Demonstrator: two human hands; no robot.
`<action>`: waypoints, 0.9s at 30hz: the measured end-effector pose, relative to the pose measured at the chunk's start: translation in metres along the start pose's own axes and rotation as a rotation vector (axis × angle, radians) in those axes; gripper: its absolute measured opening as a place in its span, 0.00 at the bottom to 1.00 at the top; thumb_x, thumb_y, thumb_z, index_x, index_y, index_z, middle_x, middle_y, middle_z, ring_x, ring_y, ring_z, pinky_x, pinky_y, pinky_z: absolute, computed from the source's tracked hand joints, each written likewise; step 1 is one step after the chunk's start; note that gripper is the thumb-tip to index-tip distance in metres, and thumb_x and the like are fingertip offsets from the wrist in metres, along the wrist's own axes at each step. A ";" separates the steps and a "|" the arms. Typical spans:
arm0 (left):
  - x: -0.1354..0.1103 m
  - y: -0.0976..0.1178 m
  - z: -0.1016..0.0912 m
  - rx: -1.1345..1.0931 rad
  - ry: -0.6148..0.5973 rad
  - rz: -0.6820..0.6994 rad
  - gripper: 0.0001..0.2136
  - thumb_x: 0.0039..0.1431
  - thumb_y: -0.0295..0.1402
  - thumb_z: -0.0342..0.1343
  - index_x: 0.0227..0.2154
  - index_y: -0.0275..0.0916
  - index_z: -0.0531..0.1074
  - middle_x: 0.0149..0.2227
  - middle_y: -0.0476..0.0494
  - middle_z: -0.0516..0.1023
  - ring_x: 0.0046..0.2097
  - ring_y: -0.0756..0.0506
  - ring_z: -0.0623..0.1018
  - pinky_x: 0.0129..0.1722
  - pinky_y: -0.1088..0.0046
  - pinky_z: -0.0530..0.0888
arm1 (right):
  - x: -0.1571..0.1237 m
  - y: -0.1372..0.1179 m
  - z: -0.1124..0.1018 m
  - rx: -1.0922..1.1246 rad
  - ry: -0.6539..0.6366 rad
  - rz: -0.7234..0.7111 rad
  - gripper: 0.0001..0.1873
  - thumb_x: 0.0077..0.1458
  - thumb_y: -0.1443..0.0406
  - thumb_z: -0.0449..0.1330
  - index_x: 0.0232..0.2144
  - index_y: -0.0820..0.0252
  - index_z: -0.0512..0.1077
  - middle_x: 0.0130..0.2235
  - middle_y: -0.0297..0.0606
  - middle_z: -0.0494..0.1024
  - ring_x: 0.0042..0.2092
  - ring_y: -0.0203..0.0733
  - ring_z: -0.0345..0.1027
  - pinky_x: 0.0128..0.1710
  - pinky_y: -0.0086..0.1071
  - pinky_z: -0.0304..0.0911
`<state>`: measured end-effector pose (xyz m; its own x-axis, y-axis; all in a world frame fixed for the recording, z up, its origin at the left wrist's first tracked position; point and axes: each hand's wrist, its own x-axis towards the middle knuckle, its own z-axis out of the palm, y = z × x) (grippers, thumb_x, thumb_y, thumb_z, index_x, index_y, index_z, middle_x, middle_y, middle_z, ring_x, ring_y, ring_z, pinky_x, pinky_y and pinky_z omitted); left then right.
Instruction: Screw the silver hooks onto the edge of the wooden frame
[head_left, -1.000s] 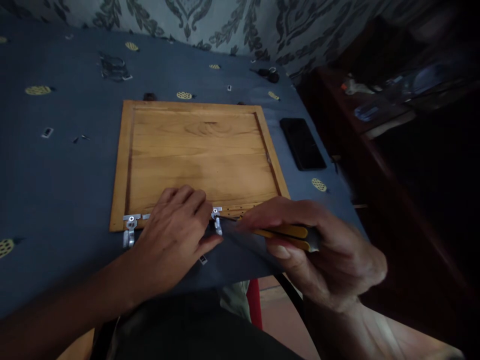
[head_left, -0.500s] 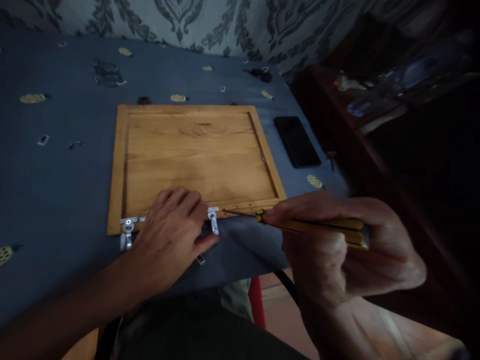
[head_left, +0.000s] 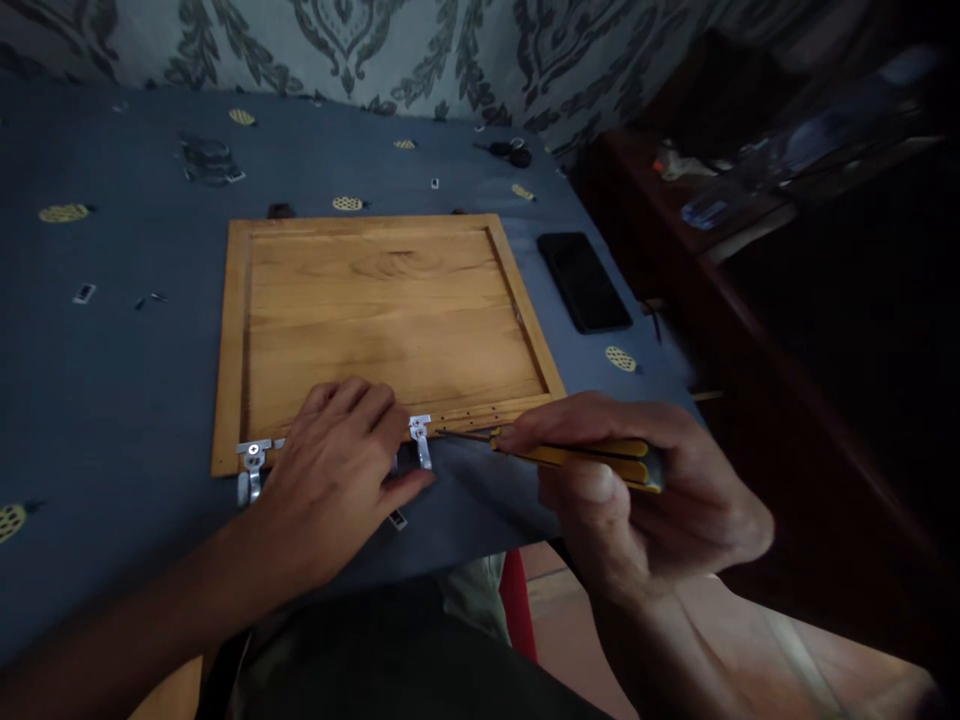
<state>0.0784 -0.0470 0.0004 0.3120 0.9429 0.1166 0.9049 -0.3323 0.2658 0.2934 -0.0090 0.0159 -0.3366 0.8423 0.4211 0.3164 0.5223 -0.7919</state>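
Observation:
A framed wooden panel point(head_left: 390, 330) lies flat on the table, with small dark holes along its near rail. At that near edge sit a left silver metal bracket point(head_left: 253, 458) and a right silver metal bracket point(head_left: 421, 432). My left hand point(head_left: 341, 470) is curled over the edge between them, its thumb below the edge by the right bracket, covering most of the metal there. In my right hand point(head_left: 645, 500) is a screwdriver point(head_left: 585, 455) with a yellow and black handle. Its thin shaft points left, the tip close beside the right bracket; contact cannot be made out.
A black phone point(head_left: 585, 282) lies right of the panel. Beyond it are keys point(head_left: 510, 152) and a clear plastic-looking item point(head_left: 206, 160). Small screws point(head_left: 154, 298) lie left on the patterned blue cloth point(head_left: 112, 400). A dark wooden edge point(head_left: 750, 310) runs along the right.
My right hand has moved left with the screwdriver, bringing its tip nearer the right bracket. My left hand stays over the panel's edge. The whole view has shifted slightly.

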 end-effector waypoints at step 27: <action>-0.042 -0.061 -0.054 -0.007 0.166 -0.392 0.14 0.68 0.46 0.50 0.38 0.45 0.76 0.40 0.46 0.82 0.46 0.37 0.80 0.45 0.59 0.73 | -0.034 0.002 -0.028 -0.117 0.234 -0.056 0.06 0.67 0.61 0.61 0.39 0.50 0.79 0.31 0.34 0.85 0.29 0.42 0.80 0.25 0.33 0.72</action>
<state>-0.0061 -0.0674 0.0310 -0.1067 0.9817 0.1577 0.9437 0.0501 0.3269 0.3302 -0.0333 0.0122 -0.1467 0.8124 0.5643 0.4084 0.5694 -0.7135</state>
